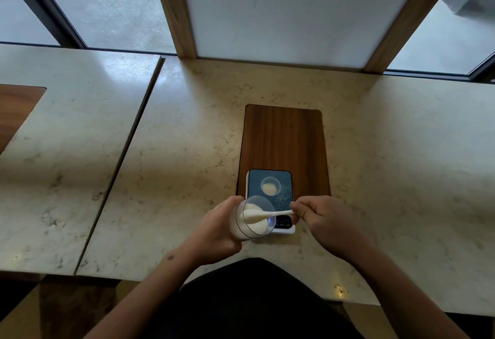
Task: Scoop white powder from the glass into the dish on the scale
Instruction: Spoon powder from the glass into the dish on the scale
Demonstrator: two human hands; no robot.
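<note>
Close to the tabletop's [187, 129] near edge we see two hands, one glass, one spoon, one scale and one dish. Our left hand [217, 229] is wrapped round the glass [250, 222], fingers closed about its side, and holds it tilted so that its mouth faces right and slightly toward the far edge. White powder [254, 227] lies banked along the lower side of the glass. Our right hand [318, 218] is closed in a pinch on the end of the spoon [265, 215], thumb and fingertips pressed on the handle, the other fingers curled in. The spoon is white, lies nearly level, and its bowl sits inside the mouth of the glass, heaped with powder.

Just behind the glass stands the scale [269, 199], with a dark glossy top and a white body; its near end, where small markings show, is partly hidden by the glass and spoon. We cannot read any display. On the far half of the scale's top sits the dish [270, 186], small, round and clear, with a pale mound of powder in it. Faint specks are scattered on the dark top to the right of the dish.

The scale rests on the near end of one wooden inlay [285, 140] set in the tabletop. A second wooden inlay [16, 111] shows at the left edge, on a neighbouring slab across a dark seam.
</note>
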